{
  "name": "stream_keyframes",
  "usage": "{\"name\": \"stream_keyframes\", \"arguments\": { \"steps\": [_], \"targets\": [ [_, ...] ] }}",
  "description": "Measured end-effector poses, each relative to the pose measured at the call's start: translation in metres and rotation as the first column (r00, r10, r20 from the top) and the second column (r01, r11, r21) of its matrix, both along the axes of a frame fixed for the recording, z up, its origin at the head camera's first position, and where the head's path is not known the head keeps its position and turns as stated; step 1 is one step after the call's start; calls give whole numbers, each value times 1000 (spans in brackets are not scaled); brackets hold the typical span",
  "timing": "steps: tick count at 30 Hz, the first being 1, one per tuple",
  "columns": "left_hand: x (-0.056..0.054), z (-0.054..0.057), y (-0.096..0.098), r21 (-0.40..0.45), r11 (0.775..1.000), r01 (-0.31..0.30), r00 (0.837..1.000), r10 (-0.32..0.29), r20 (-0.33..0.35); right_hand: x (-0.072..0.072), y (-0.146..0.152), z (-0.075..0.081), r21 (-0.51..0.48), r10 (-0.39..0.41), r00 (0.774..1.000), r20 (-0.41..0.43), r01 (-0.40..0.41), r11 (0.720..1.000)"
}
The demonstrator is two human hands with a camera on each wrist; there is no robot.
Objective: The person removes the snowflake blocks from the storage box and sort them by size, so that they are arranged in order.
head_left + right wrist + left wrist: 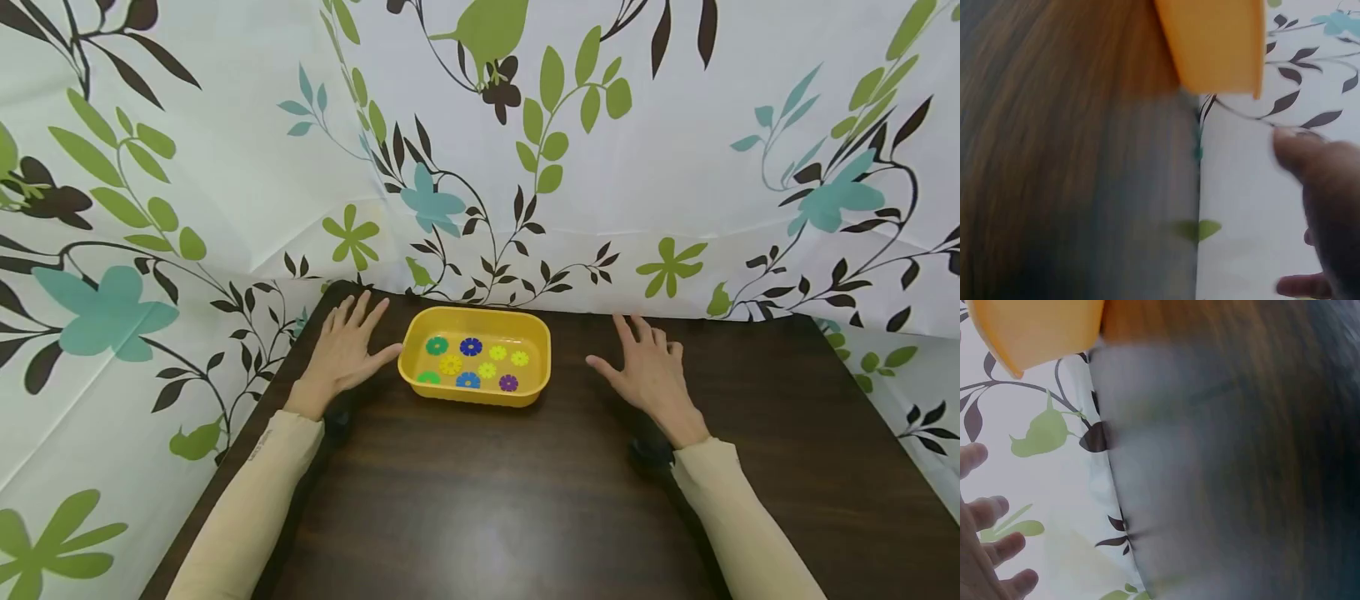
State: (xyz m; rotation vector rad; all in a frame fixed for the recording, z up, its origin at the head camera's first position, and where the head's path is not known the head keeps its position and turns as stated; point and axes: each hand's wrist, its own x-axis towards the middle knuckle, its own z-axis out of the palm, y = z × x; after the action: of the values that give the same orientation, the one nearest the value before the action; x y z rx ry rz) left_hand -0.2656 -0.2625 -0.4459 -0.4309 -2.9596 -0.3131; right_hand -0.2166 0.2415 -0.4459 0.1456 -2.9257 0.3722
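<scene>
A yellow plastic tray point(475, 398) sits near the far edge of the dark table, holding several flat notched discs point(471, 346) in green, blue, yellow and purple. To its left, my left hand point(347, 350) is spread, the thumb pointing toward the tray's left wall. On the other side my right hand point(651, 372) hovers with loosely spread fingers, a gap away from the tray. Neither hand holds anything. In the left wrist view the tray point(1041, 331) shows at the top, apart from the fingers. The right wrist view has the tray's side point(1219, 47) above the blurred thumb point(1300, 150).
The dark wood-grain table point(465, 492) reaches toward me. A white cloth point(637, 167) printed with leaves, flowers and birds hangs behind the table and along its left side. A dark wrist device point(651, 454) sits under the right wrist.
</scene>
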Motion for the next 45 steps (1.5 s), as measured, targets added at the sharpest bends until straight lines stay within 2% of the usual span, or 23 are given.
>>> {"name": "stream_keyframes", "arguments": {
  "steps": [5,8,12,18,23,27,33,38,45],
  "targets": [
    [4,7,7,95,995,1,1000,-3,25,2,-15,10,-107,60,995,-85,-69,992],
    [6,11,12,164,986,-11,996,-4,91,3,-28,16,-182,89,991,-103,-106,978],
    [9,13,21,225,974,-14,982,-30,189,3,-47,23,-249,138,985,-102,-159,955],
    [14,8,35,290,957,-7,961,-74,267,0,-80,25,-299,242,969,-59,-248,921],
    [15,4,42,318,948,-12,950,-88,299,-5,-105,26,-318,327,945,28,-302,899],
    [17,3,43,328,944,-17,945,-91,313,-14,-123,26,-326,394,911,118,-339,883],
    [18,3,43,322,947,-16,944,-91,316,-31,-147,24,-318,486,844,228,-407,856],
    [18,1,43,325,946,-7,946,-99,309,-40,-161,20,-269,518,810,274,-452,850],
    [21,1,41,310,950,-27,937,-84,338,-46,-178,15,-276,595,732,332,-527,804]
  ]
}}
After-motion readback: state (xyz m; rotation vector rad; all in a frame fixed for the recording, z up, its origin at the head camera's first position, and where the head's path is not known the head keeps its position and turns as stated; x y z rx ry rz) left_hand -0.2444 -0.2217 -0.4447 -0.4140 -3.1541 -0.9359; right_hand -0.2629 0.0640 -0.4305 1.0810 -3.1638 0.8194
